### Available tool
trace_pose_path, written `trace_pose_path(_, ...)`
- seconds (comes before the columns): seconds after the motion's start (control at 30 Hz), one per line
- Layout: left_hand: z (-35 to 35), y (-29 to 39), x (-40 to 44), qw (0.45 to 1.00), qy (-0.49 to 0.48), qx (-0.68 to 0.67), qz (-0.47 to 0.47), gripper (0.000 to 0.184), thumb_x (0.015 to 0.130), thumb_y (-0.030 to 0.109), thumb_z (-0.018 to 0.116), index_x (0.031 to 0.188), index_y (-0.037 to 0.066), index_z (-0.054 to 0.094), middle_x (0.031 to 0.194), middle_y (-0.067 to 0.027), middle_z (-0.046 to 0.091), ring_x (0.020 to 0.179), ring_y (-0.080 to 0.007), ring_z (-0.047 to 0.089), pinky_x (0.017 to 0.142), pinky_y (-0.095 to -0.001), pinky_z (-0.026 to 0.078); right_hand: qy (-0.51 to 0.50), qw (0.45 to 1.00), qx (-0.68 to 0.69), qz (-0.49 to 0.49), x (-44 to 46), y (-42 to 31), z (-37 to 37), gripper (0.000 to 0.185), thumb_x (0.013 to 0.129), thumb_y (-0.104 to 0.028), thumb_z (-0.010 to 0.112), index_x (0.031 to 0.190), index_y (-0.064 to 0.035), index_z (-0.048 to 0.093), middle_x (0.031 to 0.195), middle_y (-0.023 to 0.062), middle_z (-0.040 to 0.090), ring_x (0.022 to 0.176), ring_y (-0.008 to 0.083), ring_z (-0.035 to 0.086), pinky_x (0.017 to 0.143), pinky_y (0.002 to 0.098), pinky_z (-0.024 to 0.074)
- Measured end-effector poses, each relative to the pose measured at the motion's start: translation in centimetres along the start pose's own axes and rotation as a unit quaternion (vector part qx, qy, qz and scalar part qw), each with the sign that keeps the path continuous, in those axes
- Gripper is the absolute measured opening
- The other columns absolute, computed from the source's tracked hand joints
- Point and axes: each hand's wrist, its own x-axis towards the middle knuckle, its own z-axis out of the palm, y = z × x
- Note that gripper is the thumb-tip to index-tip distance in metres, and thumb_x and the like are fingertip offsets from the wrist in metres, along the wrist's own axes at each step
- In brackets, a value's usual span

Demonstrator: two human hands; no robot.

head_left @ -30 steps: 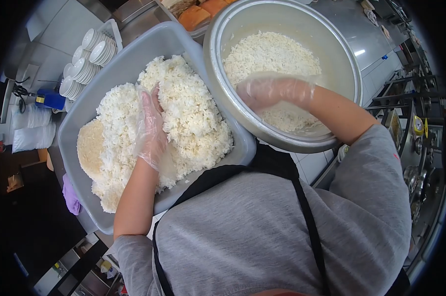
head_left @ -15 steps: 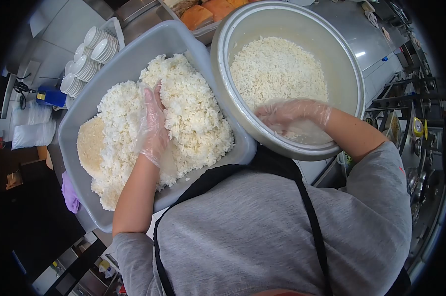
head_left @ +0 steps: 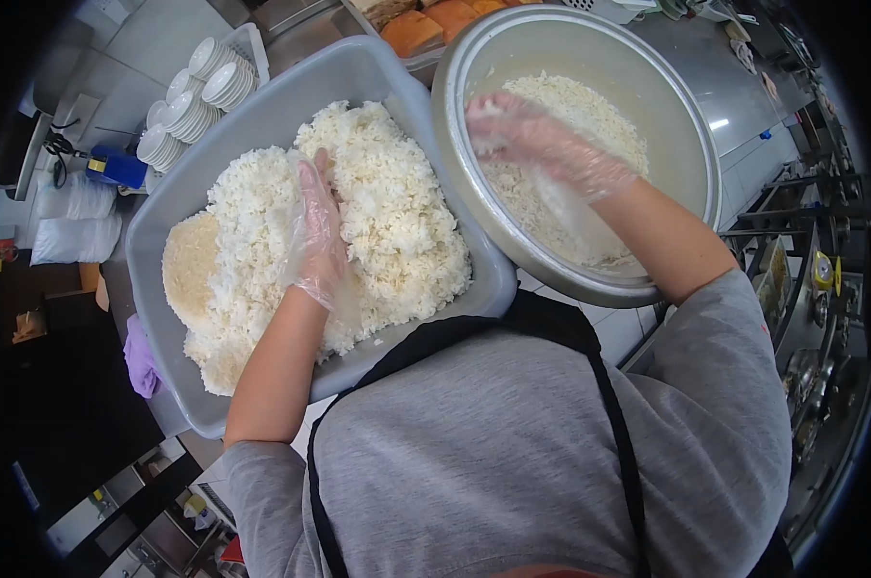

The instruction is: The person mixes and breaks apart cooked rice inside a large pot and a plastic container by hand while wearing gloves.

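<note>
A grey plastic tub (head_left: 180, 385) holds a large heap of cooked white rice (head_left: 406, 231). My left hand (head_left: 317, 236), in a clear plastic glove, lies on edge in a gap in this rice, with its fingers stretched out. To the right, a round metal pot (head_left: 445, 125) holds more rice (head_left: 599, 120). My right hand (head_left: 546, 144), also gloved, is over the pot near its left wall. Motion smears its fingers, so what they hold is unclear. At the tub's left side sits a flat, tan, rounded slab of rice (head_left: 191, 265).
Stacks of small white dishes (head_left: 190, 111) stand in a white tray beyond the tub's left side. Clear plastic bags (head_left: 77, 236) and a purple cloth (head_left: 142, 356) lie left of it. Behind the pot, a metal tray holds orange blocks (head_left: 426, 31). Stove racks (head_left: 782, 260) stand at right.
My right hand has risen from the rice at the pot's near side toward its left wall. My left hand stays in the tub's rice. The whole view has shifted slightly.
</note>
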Motion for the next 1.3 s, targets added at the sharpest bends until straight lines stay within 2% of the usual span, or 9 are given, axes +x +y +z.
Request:
trace_pose_path(0.27,-1.0,-0.5,0.5,0.999,0.013,-0.028,0.02,0.08,0.092,0.071,0.02,0.153,0.02,0.012,0.157,-0.0201,0.007,0.145,-0.0313,0.015,0.116,-0.0424,0.022,-0.029,0.976,-0.031,-0.212,-1.9,-6.7,2.4,0.049,0.084,-0.037,0.069,0.12,-0.0071,0.055,0.123,0.0166,0.053,0.111,0.0289,0.057,0.099,0.0462,0.0479)
trace_pose_path(0.37,-0.2,0.4,-0.3,0.999,0.014,-0.002,0.031,0.08,0.092,0.071,0.018,0.154,0.02,0.011,0.158,-0.0195,0.005,0.146,-0.0311,0.012,0.117,-0.0428,0.019,0.001,0.943,-0.234,-0.237,-1.8,-8.7,5.6,0.053,0.086,-0.042,0.064,0.123,-0.0053,0.056,0.125,0.0186,0.054,0.115,0.0293,0.056,0.098,0.0481,0.0471)
trace_pose_path(0.47,0.1,0.8,-0.4,0.997,0.042,0.019,0.055,0.082,0.092,0.07,0.008,0.154,0.016,0.01,0.16,-0.009,0.01,0.147,-0.029,0.011,0.118,-0.0437,0.003,-0.032,0.858,-0.399,-0.321,2.0,-7.6,7.6,0.058,0.087,-0.047,0.06,0.128,-0.0056,0.056,0.13,0.0199,0.054,0.12,0.0297,0.054,0.098,0.0469,0.0462)
trace_pose_path(0.53,0.1,1.0,-0.3,0.997,0.039,-0.006,0.06,0.083,0.092,0.07,0.006,0.154,0.016,0.008,0.16,-0.0083,0.008,0.147,-0.0295,0.009,0.117,-0.0463,0.0,-0.104,0.902,-0.371,-0.195,2.6,-7.7,8.4,0.061,0.087,-0.046,0.061,0.132,-0.0048,0.053,0.133,0.0212,0.052,0.123,0.0306,0.052,0.1,0.0452,0.0444)
trace_pose_path(0.67,-0.2,0.9,-0.3,0.998,0.009,0.015,0.063,0.084,0.091,0.071,0.005,0.154,0.016,0.009,0.16,-0.008,0.008,0.147,-0.0295,0.008,0.117,-0.0471,0.0,-0.148,0.919,-0.289,-0.222,1.9,-7.6,6.7,0.06,0.088,-0.047,0.06,0.13,-0.0053,0.055,0.132,0.0211,0.053,0.123,0.0291,0.052,0.1,0.0454,0.0443)
trace_pose_path(0.93,-0.4,0.5,0.0,0.998,-0.025,0.029,0.044,0.082,0.092,0.071,0.01,0.153,0.016,0.014,0.159,-0.017,0.009,0.147,-0.0303,0.009,0.118,-0.0407,0.005,0.036,0.943,-0.256,-0.212,-3.4,-4.7,-9.7,0.068,0.086,-0.064,0.054,0.124,-0.0079,0.061,0.123,0.0142,0.059,0.114,0.028,0.057,0.095,0.0482,0.0485)
trace_pose_path(1.0,0.1,0.7,-0.4,0.999,-0.02,0.017,0.023,0.082,0.092,0.071,0.011,0.153,0.016,0.014,0.158,-0.0179,0.008,0.147,-0.0302,0.009,0.118,-0.0413,0.008,0.1,0.88,-0.461,0.043,-2.5,-2.0,-16.0,0.063,0.089,-0.057,0.052,0.122,-0.0041,0.061,0.121,0.0161,0.061,0.111,0.0293,0.059,0.095,0.0447,0.0479)
trace_pose_path(1.07,-0.1,0.6,-0.2,0.999,-0.023,0.02,0.023,0.083,0.092,0.071,0.012,0.153,0.016,0.014,0.159,-0.0176,0.008,0.146,-0.0304,0.01,0.118,-0.0418,0.011,0.006,0.741,-0.657,0.138,-3.2,1.7,-19.4,0.052,0.088,-0.044,0.056,0.117,-0.0008,0.061,0.117,0.0192,0.062,0.108,0.0311,0.06,0.094,0.0399,0.0467)
trace_pose_path(1.3,-0.8,-0.5,0.9,0.998,-0.047,0.004,0.032,0.084,0.092,0.072,0.014,0.153,0.015,0.013,0.159,-0.0157,0.007,0.146,-0.0309,0.012,0.118,-0.0416,0.013,0.109,0.768,-0.627,0.073,-4.8,5.7,-16.9,0.036,0.081,-0.027,0.063,0.103,0.0014,0.066,0.103,0.0241,0.065,0.094,0.0362,0.064,0.087,0.0415,0.0488)
